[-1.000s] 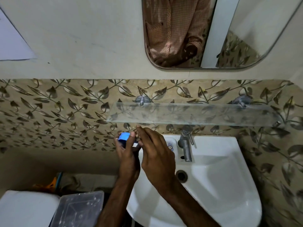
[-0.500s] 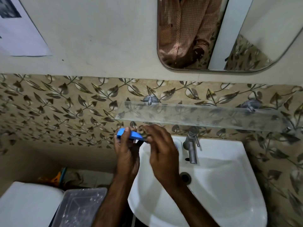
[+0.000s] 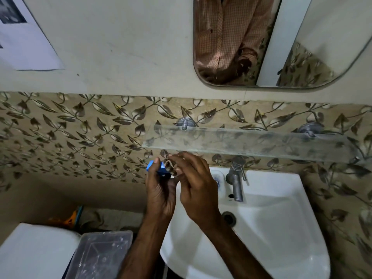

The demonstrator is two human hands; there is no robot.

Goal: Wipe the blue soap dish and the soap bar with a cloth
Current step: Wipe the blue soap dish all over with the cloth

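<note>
Left hand [image 3: 161, 196] gripped the small blue plastic soap dish [image 3: 157, 168] over the white ceramic basin's [image 3: 281, 238] left edge; right hand [image 3: 198, 190] pinched a scrap of brownish patterned cloth [image 3: 171, 167] against it; soap bar wasn't visible. Probably best to hold the dish firm and work the cloth into its corners.

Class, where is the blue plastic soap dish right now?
Left of centre in the head view: blue plastic soap dish held in the left hand, below the glass shelf.
</note>
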